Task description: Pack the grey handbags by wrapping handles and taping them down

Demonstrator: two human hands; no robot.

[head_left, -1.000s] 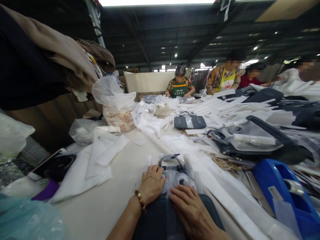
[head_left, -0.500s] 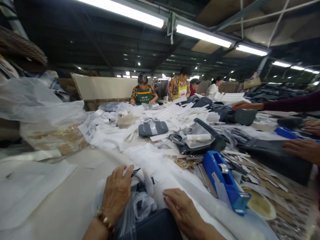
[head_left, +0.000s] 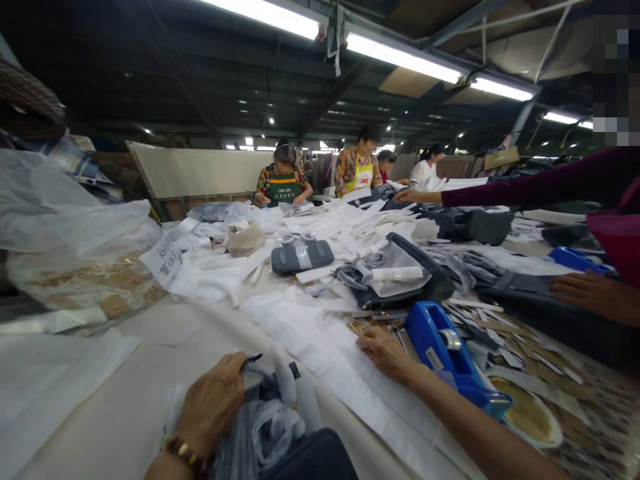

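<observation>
My left hand [head_left: 213,404] lies curled at the near edge of the table, its fingers closed on the clear plastic wrapping [head_left: 273,427] around a dark grey bag [head_left: 313,457]. My right hand [head_left: 384,352] reaches out to the right and rests on a long white paper strip [head_left: 325,347], fingertips bent down, close to a blue tape dispenser [head_left: 450,357]. Whether the right fingers pinch the strip I cannot see.
White paper strips, dark bags [head_left: 400,273] and a grey pad [head_left: 303,255] litter the long table. A plastic sack [head_left: 80,267] sits on the left. A person in a maroon sleeve [head_left: 530,187] reaches across from the right; other workers stand at the far end.
My right hand has left the dark bag and moved forward and right onto the white strip beside the tape dispenser. My left hand has curled round the plastic. The maroon sleeve reaches further in.
</observation>
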